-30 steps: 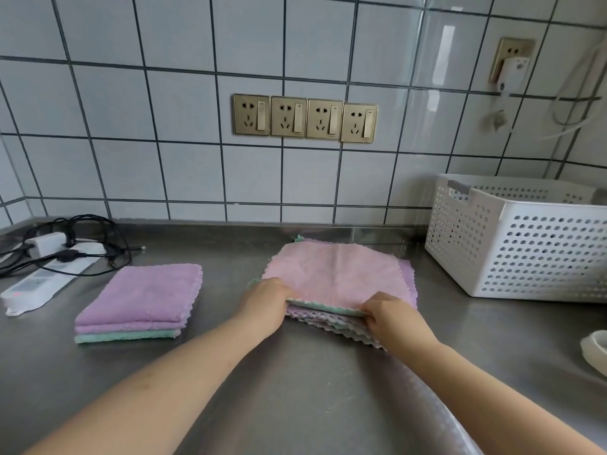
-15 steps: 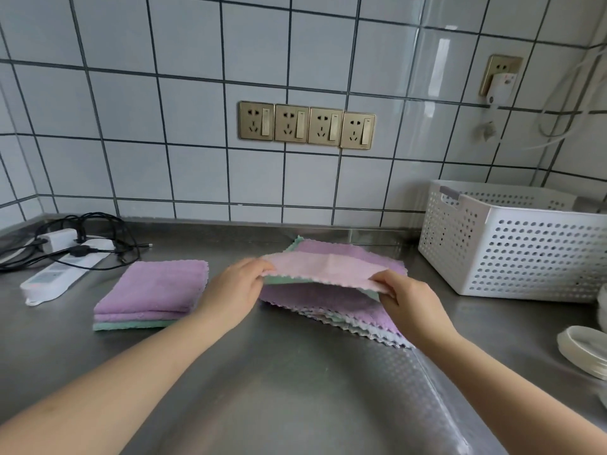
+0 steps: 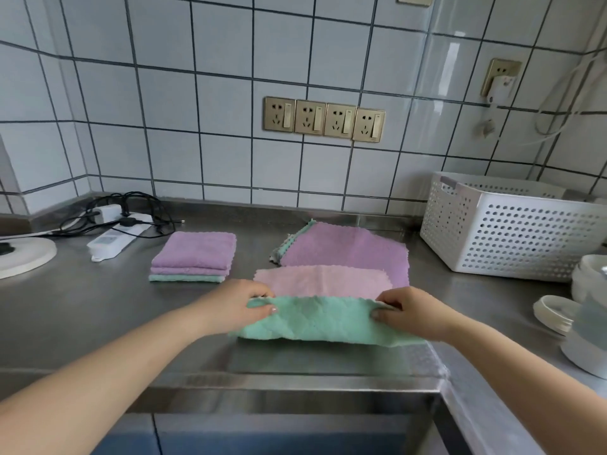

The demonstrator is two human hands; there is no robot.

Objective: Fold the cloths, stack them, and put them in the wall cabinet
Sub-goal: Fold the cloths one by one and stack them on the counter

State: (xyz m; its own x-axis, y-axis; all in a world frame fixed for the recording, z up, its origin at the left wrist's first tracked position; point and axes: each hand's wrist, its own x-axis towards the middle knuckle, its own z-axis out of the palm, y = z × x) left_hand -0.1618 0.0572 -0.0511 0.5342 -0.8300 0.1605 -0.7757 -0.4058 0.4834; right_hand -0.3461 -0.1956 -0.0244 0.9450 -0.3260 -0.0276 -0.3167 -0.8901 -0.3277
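Note:
A cloth that is pink on one side and mint green on the other (image 3: 323, 318) lies on the steel counter in front of me, its near edge turned over so the green side faces up. My left hand (image 3: 241, 305) pinches its left corner and my right hand (image 3: 407, 311) pinches its right corner. Behind it lies a pile of unfolded cloths (image 3: 348, 246) with a purple one on top. To the left sits a stack of folded cloths (image 3: 195, 256), two purple over one green. No wall cabinet is in view.
A white perforated basket (image 3: 512, 231) stands at the back right. White lids and a container (image 3: 578, 320) sit at the right edge. A power strip with tangled black cables (image 3: 121, 226) and a white round disc (image 3: 23, 257) lie at the left. The counter's front edge (image 3: 295, 382) is close.
Both hands lifted the top pink cloth off the pile, pulled it toward me, and laid it down with its near edge turned green side up. The camera view tilted downward.

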